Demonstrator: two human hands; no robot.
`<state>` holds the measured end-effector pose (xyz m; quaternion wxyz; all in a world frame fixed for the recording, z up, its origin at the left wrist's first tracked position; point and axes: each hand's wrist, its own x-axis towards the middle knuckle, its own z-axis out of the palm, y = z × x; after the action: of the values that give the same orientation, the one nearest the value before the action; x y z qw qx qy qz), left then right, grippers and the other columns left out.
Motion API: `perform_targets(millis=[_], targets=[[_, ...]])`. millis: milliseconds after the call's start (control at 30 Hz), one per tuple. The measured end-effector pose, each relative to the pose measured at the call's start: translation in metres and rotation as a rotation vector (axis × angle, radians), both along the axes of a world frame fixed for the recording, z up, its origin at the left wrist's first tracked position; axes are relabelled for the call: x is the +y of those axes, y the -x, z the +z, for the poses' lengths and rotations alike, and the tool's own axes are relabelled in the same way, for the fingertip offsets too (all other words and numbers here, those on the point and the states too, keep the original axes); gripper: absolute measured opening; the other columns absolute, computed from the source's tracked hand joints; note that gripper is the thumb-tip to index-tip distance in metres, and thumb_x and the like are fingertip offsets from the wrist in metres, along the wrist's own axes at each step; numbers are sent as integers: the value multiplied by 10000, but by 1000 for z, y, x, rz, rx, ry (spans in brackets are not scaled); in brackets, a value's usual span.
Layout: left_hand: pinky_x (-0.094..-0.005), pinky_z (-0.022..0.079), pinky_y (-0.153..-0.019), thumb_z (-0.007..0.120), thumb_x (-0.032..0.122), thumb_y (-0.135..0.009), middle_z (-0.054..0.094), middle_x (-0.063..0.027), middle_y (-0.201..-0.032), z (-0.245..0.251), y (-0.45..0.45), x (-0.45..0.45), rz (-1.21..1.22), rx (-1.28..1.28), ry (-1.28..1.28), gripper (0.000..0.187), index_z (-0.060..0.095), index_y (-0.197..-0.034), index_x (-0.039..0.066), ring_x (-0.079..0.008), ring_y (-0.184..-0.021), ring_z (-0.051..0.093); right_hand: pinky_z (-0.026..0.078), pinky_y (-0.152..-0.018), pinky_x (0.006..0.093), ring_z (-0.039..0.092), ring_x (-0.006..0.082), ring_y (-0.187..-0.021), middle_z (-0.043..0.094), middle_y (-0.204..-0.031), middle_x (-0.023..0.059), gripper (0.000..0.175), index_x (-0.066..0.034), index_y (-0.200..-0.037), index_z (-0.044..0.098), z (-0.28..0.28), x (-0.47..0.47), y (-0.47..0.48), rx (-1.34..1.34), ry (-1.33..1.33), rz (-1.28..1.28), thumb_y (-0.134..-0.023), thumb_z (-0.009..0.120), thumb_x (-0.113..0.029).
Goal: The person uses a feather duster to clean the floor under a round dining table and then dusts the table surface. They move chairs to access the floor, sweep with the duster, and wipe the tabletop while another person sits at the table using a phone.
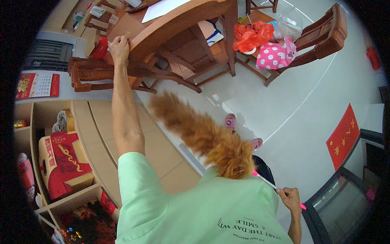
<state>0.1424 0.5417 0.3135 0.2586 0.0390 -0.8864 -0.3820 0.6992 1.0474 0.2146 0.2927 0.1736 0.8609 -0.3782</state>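
Observation:
My right hand (291, 196) grips the handle (267, 180) of a duster at the lower right; the handle is silvery with pink ends. Its long fluffy orange-brown head (198, 131) stretches from my chest up and left, over the floor. My left arm reaches forward, and the left hand (119, 50) is curled at the edge of a brown wooden table (170, 21). The fingertips there are partly hidden. Beside that hand stands a carved wooden chair (91, 74).
Another wooden chair (323, 36) holds a red plastic bag (253, 35) and a pink polka-dot bag (275, 55). A shelf unit on the left holds a red and tan gift box (65, 161). A dark-framed glass-topped unit (341, 201) stands at right. Pink slippers (230, 121) are on my feet.

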Motion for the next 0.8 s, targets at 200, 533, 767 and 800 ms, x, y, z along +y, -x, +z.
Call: perform_targets(millis=[200, 533, 767, 800], targets=[[-363, 469, -716, 503, 167, -877, 670, -169, -810, -2, -38, 40, 25, 407, -321, 256, 612, -851, -63, -253, -714, 607, 370, -441, 417, 441, 349, -393, 440, -435, 179, 497, 10, -535, 550, -9, 2, -12, 28, -226, 77, -836, 636, -375], [-465, 432, -785, 609, 95, -777, 482, -256, -1233, -93, -148, 62, -24, 1, 1035, 163, 609, -872, -37, -364, -995, 519, 385, -477, 446, 478, 368, -429, 473, -466, 200, 485, 23, -553, 561, -8, -9, -1, -34, -251, 48, -852, 609, -357], [-499, 517, -642, 608, 99, -773, 449, -235, -1243, -85, -115, 41, -12, -211, 1102, 178, 597, -878, -44, -385, -841, 621, 388, -481, 450, 483, 372, -440, 479, -473, 197, 470, 21, -569, 577, -7, -9, 8, -17, -275, 47, -850, 606, -355], [-501, 516, -651, 607, 105, -777, 441, -245, -1248, -84, -113, 41, -12, -251, 1067, 184, 595, -882, -44, -397, -832, 623, 403, -497, 450, 498, 373, -450, 492, -480, 199, 471, 19, -577, 587, -8, -8, 10, -19, -280, 56, -853, 602, -363]])
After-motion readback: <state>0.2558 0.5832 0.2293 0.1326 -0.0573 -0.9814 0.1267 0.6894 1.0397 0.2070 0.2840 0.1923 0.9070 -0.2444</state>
